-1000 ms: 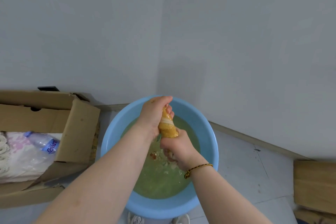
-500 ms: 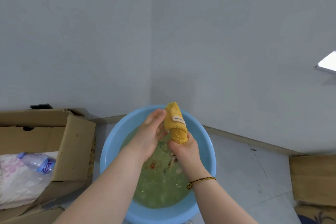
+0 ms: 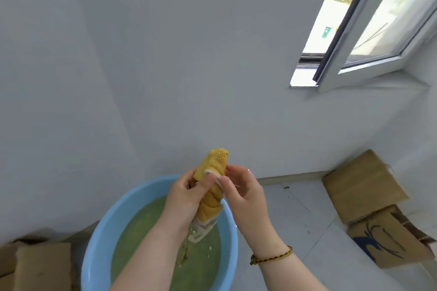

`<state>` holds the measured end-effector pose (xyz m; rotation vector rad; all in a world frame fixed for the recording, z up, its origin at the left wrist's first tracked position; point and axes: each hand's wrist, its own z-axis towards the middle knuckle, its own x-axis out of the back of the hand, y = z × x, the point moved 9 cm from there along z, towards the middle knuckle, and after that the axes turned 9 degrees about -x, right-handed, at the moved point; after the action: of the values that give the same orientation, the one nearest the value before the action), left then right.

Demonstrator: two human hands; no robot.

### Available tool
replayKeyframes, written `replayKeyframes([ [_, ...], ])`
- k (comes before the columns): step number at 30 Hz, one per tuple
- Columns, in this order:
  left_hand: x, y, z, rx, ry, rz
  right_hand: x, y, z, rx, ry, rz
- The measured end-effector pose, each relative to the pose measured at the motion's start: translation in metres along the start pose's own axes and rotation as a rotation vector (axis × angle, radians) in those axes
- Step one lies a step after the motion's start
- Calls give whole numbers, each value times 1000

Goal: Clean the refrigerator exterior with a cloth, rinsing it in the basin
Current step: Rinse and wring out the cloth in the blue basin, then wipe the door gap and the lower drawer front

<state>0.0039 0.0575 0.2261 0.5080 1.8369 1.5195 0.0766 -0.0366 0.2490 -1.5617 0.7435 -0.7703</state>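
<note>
— Both hands on the cloth (image 3: 211, 204)?
— Yes: left hand (image 3: 186, 198) wrapped round its middle, right hand (image 3: 243, 194) pinching higher up. Twisted yellow roll, pale edging, upright over the basin (image 3: 99, 241).
— Any writing?
— Dark blue print on the cardboard (image 3: 387, 241) right of the basin, unreadable.

Head view, sole: worn high, faces forward-down, close above basin (image 3: 101, 243); takes in wall corner (image 3: 111, 92), window (image 3: 378, 19).
</note>
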Motion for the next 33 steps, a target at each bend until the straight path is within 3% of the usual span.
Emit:
replayKeyframes([
  [8,-166,25,-70,-76,-342,49,162,-45,-75,105,285,89],
  [14,-301,22,-174,-142,-619,11,312,-61,-187,162,666,5],
  [16,-341,19,-211,-164,-653,-19,349,-61,-227,164,667,32],
  [18,-356,18,-223,-213,-638,-15,354,-56,-237,110,561,115],
  [22,-416,5,-283,-251,-835,27,413,-44,-303,105,733,136],
  [29,-486,-24,-359,-127,-1147,28,488,-38,-393,63,1013,42],
  [33,-515,-39,-380,-10,-1218,-5,523,-29,-431,37,1107,66],
])
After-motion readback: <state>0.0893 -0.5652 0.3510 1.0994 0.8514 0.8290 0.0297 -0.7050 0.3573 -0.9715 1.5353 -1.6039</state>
